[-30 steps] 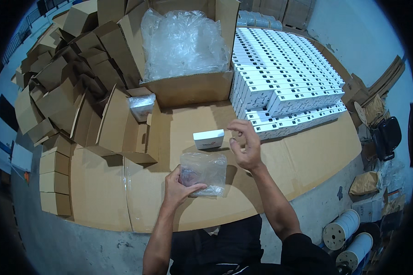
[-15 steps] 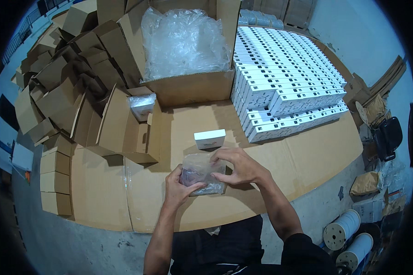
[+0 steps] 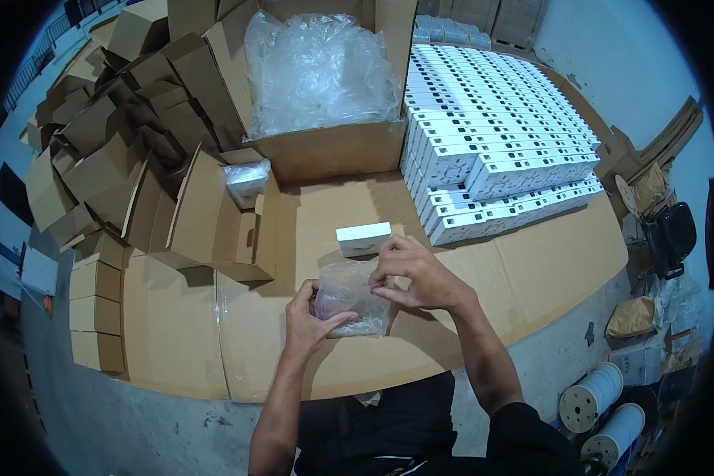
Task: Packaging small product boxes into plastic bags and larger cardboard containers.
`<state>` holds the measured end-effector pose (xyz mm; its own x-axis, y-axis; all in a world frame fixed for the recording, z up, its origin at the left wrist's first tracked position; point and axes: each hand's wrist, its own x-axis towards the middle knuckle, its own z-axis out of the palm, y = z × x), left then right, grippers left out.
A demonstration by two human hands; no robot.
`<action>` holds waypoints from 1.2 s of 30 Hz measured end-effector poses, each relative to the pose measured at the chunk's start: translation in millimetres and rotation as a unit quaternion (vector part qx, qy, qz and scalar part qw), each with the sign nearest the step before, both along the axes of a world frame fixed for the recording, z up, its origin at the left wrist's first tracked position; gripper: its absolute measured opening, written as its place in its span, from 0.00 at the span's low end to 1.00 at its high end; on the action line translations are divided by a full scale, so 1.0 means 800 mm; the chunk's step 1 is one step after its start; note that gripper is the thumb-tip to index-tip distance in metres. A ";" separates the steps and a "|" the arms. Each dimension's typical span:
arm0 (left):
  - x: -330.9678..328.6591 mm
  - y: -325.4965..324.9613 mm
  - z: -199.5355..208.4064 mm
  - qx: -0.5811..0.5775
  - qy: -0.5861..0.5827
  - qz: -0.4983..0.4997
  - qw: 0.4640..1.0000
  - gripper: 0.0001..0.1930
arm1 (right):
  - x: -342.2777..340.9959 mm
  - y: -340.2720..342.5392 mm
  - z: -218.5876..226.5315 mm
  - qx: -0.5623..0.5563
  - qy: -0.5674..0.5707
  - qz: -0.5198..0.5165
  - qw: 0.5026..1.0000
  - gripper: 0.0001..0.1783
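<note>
A clear plastic bag (image 3: 349,295) lies over the near middle of the cardboard-covered table. My left hand (image 3: 308,324) is closed on its left side, thumb across the front. At the bag's upper right edge, the thumb and fingers of my right hand (image 3: 420,275) pinch the film. Whether anything is inside the bag I cannot tell. Just beyond the bag stands a small white box (image 3: 363,239), close to my right fingertips. To the left is an open brown carton (image 3: 194,218) with a plastic-wrapped packet (image 3: 247,182) in its far end.
A large carton (image 3: 325,155) full of clear plastic bags (image 3: 317,75) stands at the back. White boxes (image 3: 523,170) are stacked at right. Open brown cartons (image 3: 103,170) pile up at left, above several closed ones (image 3: 95,313). Cable spools (image 3: 591,397) sit on the floor at right.
My right hand has moved slightly up and away from the bag's middle, now pinching its upper right edge. The left hand keeps its hold.
</note>
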<state>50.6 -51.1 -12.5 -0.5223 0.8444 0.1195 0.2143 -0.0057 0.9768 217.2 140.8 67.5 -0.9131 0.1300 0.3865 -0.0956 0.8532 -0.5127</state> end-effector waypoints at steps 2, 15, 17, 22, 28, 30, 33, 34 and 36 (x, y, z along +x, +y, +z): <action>0.000 0.000 0.006 -0.024 0.029 0.020 0.999 0.31 | -0.001 0.004 0.001 -0.116 -0.059 -0.001 0.992 0.11; -0.003 -0.001 -0.002 -0.008 0.004 0.017 1.000 0.32 | -0.024 0.018 -0.034 -0.117 0.114 -0.169 0.972 0.18; -0.003 0.000 0.003 0.002 -0.010 0.020 1.000 0.32 | -0.028 0.018 -0.039 -0.118 0.100 -0.167 0.974 0.19; -0.008 0.003 -0.007 0.007 0.000 0.017 1.000 0.33 | -0.029 0.021 -0.052 -0.160 0.105 -0.192 0.962 0.18; -0.010 0.007 -0.009 0.011 0.004 0.013 1.000 0.33 | -0.032 0.019 -0.076 -0.359 0.241 -0.214 0.876 0.16; -0.011 0.008 -0.006 0.022 -0.003 0.010 1.000 0.32 | -0.036 0.014 -0.073 -0.406 0.281 -0.182 0.850 0.15; -0.011 0.006 0.001 -0.007 0.002 0.014 1.000 0.31 | -0.038 0.009 -0.069 -0.506 0.313 -0.148 0.790 0.13; -0.011 0.005 -0.001 -0.006 0.002 0.010 1.000 0.31 | -0.039 0.007 -0.070 -0.558 0.311 -0.130 0.758 0.13; -0.012 0.007 -0.003 -0.003 0.001 0.006 1.000 0.30 | -0.037 0.007 -0.075 -0.607 0.307 -0.113 0.724 0.13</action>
<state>41.4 -45.6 -15.2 -0.5320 0.8389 0.1148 0.2153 0.0029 0.9765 187.2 146.6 7.7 -0.5207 0.8332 0.1861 -0.5510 -0.1615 -0.8187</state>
